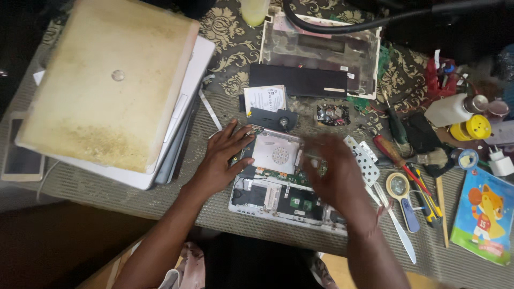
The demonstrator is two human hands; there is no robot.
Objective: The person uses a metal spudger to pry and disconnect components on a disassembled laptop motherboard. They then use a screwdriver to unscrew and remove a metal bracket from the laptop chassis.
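Note:
An opened laptop base (278, 200) with bare circuit boards lies on the table in front of me. A silvery metal plate (277, 152) with a round perforated spot sits on its upper half. My left hand (220, 160) rests flat on the left edge of the base, fingers spread and touching the plate's corner. My right hand (334, 174) hovers over the right side of the base and is blurred by motion; whether it holds anything small cannot be made out.
Stacked closed laptops (107, 85) fill the left, with a phone (21, 155) beside them. A black battery (297, 80), small fan (332, 114) and clear cover (321, 48) lie behind. Screwdrivers (396, 152), a magnifier (399, 187), bottles and a picture book (484, 217) crowd the right.

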